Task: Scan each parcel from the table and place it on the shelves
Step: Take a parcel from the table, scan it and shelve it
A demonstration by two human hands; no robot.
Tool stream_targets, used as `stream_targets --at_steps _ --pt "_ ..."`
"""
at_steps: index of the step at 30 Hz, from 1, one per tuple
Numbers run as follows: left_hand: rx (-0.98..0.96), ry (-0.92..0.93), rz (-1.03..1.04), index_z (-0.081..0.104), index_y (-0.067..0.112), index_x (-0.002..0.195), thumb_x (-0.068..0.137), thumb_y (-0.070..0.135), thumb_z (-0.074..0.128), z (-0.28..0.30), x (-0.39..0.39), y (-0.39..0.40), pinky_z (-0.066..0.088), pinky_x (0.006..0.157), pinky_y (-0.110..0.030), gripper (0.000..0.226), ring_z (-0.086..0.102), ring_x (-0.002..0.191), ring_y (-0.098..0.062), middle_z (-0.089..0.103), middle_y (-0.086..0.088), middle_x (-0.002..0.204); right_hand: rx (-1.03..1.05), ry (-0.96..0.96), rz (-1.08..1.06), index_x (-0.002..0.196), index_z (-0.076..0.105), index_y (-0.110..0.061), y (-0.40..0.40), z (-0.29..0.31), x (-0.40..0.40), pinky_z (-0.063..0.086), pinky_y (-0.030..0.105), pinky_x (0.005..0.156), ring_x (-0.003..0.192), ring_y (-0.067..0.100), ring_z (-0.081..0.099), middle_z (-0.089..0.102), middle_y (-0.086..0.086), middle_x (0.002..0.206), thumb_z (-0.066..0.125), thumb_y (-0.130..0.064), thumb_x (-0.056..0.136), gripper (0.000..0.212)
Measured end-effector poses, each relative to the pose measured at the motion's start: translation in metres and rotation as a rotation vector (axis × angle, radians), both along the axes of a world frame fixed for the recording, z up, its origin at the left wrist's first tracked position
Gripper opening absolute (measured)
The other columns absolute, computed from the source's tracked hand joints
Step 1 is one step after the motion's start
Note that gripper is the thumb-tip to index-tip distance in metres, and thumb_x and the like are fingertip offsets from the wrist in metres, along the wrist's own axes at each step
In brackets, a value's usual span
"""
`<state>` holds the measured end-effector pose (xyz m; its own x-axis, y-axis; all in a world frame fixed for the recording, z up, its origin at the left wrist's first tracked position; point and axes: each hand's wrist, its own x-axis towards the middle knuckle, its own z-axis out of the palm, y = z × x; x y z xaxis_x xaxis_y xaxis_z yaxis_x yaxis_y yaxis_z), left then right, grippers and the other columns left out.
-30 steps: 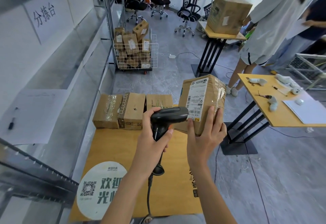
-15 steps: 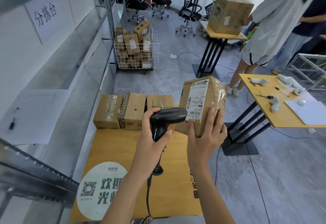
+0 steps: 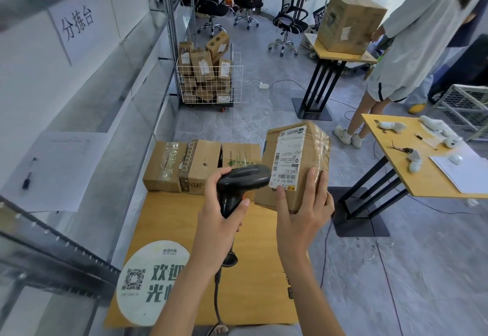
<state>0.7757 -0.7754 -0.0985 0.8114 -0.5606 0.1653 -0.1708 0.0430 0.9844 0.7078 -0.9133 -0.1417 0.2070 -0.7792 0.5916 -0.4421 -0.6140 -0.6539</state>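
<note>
My right hand [image 3: 303, 214] holds a brown cardboard parcel [image 3: 311, 150] from below, tilted so its white shipping label faces me. My left hand [image 3: 219, 219] grips the handle of a black barcode scanner [image 3: 244, 179], whose head points at the label's lower edge, almost touching it. Three more parcels [image 3: 200, 166] stand in a row at the far end of the wooden table [image 3: 250, 269]. The metal shelves [image 3: 111, 103] run along the wall on my left.
A wire cart [image 3: 208, 84] full of parcels stands on the floor ahead. A person stands at the right by a small table with a large box [image 3: 348, 23]. Another wooden table [image 3: 427, 177] with white items is at the right. Office chairs sit farther back.
The parcel has sunk slightly and tilted a little more toward me, and the scanner head has stayed close to the label. Both hands keep their grip.
</note>
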Motion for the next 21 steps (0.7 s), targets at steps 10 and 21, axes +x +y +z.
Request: stream_targets --at_steps 10,21 --pt "0.0 0.014 0.336 0.04 0.06 0.123 0.095 0.015 0.069 0.005 -0.001 0.032 0.059 0.063 -0.031 0.061 0.067 0.062 -0.017 0.067 0.017 0.094 0.112 -0.064 0.317 0.151 0.044 -0.014 0.016 0.018 0.007 0.037 0.052 0.109 0.13 0.041 0.045 0.039 0.011 0.158 0.061 -0.046 0.09 0.07" --pt "-0.076 0.103 0.938 0.044 0.057 0.126 0.093 0.014 0.072 -0.007 -0.102 0.097 0.06 0.076 -0.036 0.06 0.071 0.081 -0.02 0.067 0.008 0.111 0.478 -0.017 0.897 0.152 0.035 -0.043 0.084 0.02 -0.024 0.028 0.056 0.118 0.147 0.009 0.027 0.032 -0.016 0.16 0.063 -0.055 0.088 0.072"
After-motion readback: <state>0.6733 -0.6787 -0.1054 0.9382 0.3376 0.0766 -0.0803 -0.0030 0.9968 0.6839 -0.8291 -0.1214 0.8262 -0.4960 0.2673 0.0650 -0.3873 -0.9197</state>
